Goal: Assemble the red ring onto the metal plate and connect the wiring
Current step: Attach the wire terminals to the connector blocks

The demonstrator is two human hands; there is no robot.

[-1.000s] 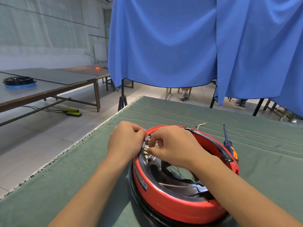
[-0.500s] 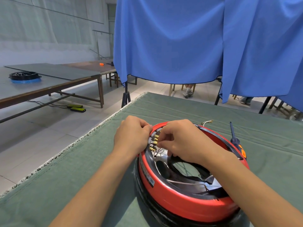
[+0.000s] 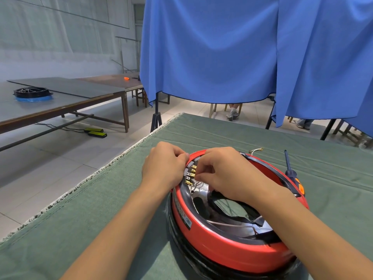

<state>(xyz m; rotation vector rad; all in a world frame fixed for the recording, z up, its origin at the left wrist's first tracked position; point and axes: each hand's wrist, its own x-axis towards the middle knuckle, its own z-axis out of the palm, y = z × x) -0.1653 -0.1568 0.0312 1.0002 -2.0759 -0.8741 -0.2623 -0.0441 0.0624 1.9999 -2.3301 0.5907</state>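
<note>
Room: blue curtain (image 3: 242,47) hangs behind the work table; a side table (image 3: 60,102) stands at left, tiled floor between
Cloth: green cloth (image 3: 101,229) covers the work table
Ring: red ring (image 3: 228,251) sits on a black base, near the cloth's front edge; metal plate (image 3: 201,190) shows inside it
Left hand (image 3: 164,165): fingers curled, gripping the ring's far left rim
Right hand (image 3: 224,174): fingertips pinched at the brass terminals (image 3: 190,175); cannot tell what they hold
Screwdriver (image 3: 290,170): lies just right of the ring
Wire (image 3: 256,150): loose end beyond the ring
</note>
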